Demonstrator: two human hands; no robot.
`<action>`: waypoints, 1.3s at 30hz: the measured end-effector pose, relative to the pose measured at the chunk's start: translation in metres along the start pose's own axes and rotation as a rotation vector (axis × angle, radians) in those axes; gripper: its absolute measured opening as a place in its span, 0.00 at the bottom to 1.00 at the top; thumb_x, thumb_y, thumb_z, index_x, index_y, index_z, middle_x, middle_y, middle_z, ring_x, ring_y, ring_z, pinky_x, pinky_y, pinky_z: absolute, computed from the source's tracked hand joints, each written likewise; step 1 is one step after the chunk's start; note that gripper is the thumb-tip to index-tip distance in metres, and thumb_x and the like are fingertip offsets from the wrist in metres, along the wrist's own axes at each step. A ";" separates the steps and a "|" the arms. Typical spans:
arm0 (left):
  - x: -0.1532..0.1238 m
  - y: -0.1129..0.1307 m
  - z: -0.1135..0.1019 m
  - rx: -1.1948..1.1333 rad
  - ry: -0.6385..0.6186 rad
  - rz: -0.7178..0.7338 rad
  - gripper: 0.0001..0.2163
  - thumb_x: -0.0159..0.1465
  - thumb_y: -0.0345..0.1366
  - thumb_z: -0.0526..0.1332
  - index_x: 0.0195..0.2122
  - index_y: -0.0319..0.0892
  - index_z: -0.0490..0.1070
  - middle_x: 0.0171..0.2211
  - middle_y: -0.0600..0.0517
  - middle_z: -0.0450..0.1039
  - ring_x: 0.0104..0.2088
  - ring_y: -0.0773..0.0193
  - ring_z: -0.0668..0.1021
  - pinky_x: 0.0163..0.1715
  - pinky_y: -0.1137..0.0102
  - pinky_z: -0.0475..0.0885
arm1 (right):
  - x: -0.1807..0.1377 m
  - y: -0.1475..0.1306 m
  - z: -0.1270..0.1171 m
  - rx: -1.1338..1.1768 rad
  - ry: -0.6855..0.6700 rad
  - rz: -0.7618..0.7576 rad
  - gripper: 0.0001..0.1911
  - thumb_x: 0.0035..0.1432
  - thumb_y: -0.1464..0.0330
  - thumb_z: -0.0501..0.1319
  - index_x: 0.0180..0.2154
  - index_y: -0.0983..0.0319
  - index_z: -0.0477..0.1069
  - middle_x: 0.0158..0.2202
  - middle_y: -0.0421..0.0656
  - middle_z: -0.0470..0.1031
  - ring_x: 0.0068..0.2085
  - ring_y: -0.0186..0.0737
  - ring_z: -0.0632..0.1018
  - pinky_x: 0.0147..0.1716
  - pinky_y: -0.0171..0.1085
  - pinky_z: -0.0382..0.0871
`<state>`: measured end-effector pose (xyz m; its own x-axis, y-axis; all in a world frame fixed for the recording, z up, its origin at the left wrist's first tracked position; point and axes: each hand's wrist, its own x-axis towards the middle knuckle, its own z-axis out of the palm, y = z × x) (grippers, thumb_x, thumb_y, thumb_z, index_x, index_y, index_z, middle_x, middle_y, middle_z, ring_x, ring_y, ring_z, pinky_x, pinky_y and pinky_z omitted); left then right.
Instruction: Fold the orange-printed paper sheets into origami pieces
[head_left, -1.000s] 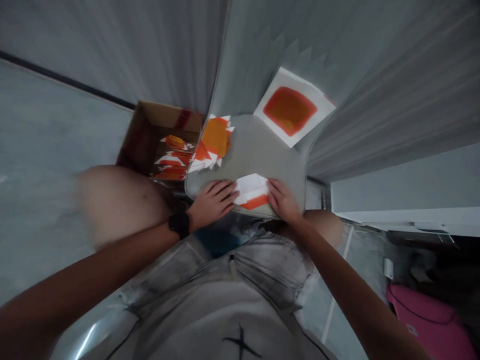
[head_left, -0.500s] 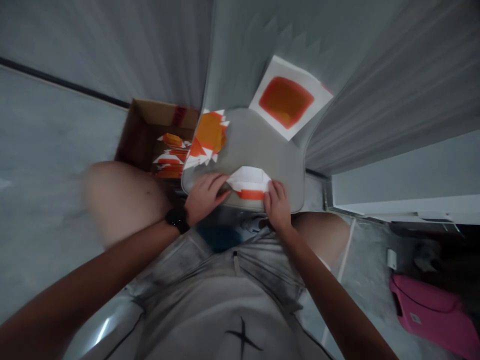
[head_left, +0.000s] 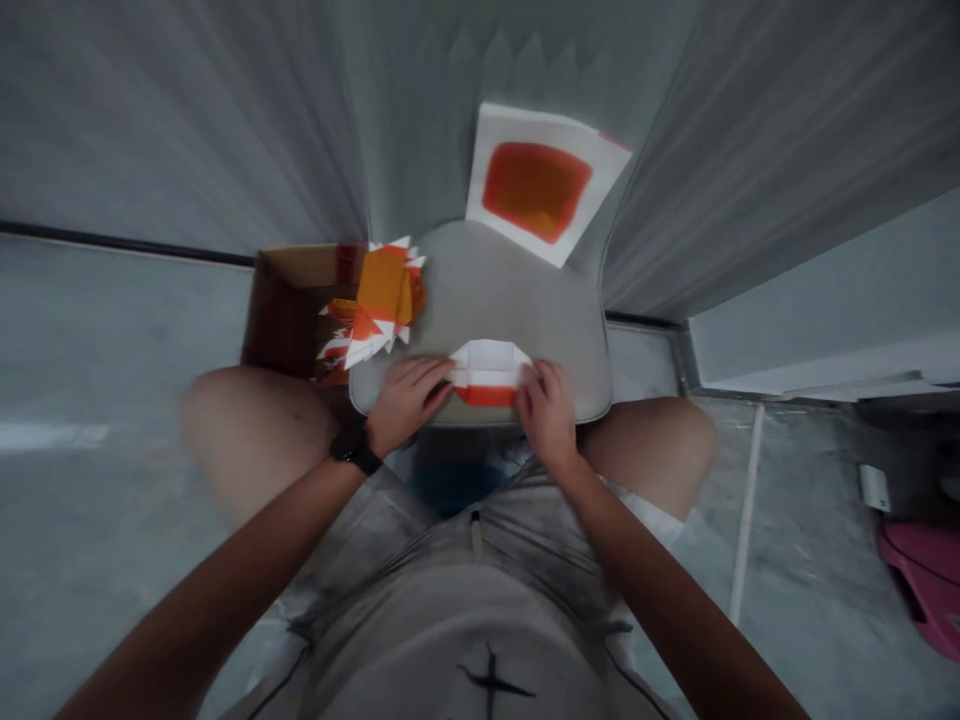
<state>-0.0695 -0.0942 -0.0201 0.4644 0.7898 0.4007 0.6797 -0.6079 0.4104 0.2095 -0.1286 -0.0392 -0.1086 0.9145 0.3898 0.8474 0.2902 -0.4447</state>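
Observation:
A partly folded white and orange paper (head_left: 486,372) lies at the near edge of a grey chair seat (head_left: 517,300). My left hand (head_left: 405,400), with a black watch on the wrist, presses its fingers flat on the paper's left end. My right hand (head_left: 546,410) pinches the paper's right end with curled fingers. A pile of folded orange and white paper pieces (head_left: 375,305) sits at the seat's left edge. A flat white sheet with an orange square (head_left: 538,180) leans against the chair back.
A brown cardboard box (head_left: 289,305) with more folded paper pieces stands on the floor left of the chair. My bare knees flank the seat. A pink object (head_left: 926,580) lies on the floor at the far right. Grey curtains hang behind.
The folded paper has become narrower and flatter between my hands. My right hand has curled onto its right end. The view has shifted, so the chair sits more centred.

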 end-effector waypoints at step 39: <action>-0.013 0.019 0.003 -0.092 0.015 -0.025 0.11 0.75 0.41 0.58 0.49 0.46 0.80 0.51 0.47 0.80 0.53 0.56 0.78 0.56 0.56 0.73 | 0.007 0.031 -0.038 0.338 -0.162 -0.122 0.17 0.74 0.56 0.58 0.44 0.58 0.81 0.50 0.49 0.82 0.54 0.47 0.81 0.59 0.51 0.74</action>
<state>-0.0613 -0.1154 -0.0200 0.4393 0.8037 0.4015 0.6352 -0.5939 0.4938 0.2548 -0.1236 -0.0198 -0.3013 0.8924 0.3360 0.6069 0.4512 -0.6543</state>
